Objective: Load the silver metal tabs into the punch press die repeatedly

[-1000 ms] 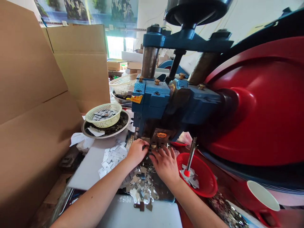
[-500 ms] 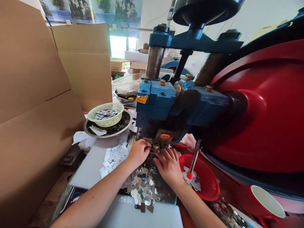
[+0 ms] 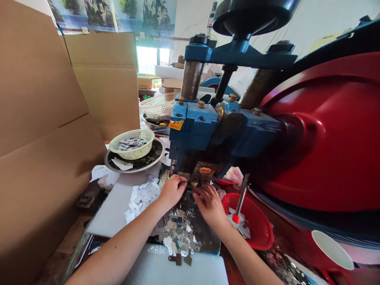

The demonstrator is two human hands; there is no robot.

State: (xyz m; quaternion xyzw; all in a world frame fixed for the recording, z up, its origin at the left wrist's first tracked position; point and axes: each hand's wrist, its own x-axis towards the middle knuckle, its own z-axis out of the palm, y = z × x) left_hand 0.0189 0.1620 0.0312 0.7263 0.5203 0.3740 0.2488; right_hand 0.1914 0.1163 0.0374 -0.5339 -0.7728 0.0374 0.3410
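Note:
Both my hands are at the foot of a blue punch press (image 3: 204, 130), under its die with an orange mark (image 3: 204, 170). My left hand (image 3: 171, 191) is curled, its fingertips pinched at the die opening on something too small to make out. My right hand (image 3: 210, 205) lies beside it with fingers bent toward the same spot; what they touch is hidden. Stamped metal pieces (image 3: 178, 235) are scattered below my wrists. More flat silver blanks (image 3: 141, 196) lie on a white board (image 3: 113, 209) to the left.
A large red flywheel guard (image 3: 326, 130) fills the right side. A red bowl (image 3: 255, 231) with a red-tipped rod (image 3: 240, 198) sits right of my hand. A cream basket (image 3: 130, 143) rests in a metal pan (image 3: 114, 166). Cardboard boxes (image 3: 41, 118) stand left; a white cup (image 3: 332, 249) lower right.
My hands stay at the die; the right fingers have curled in slightly closer. The view has shifted a little as my head moved.

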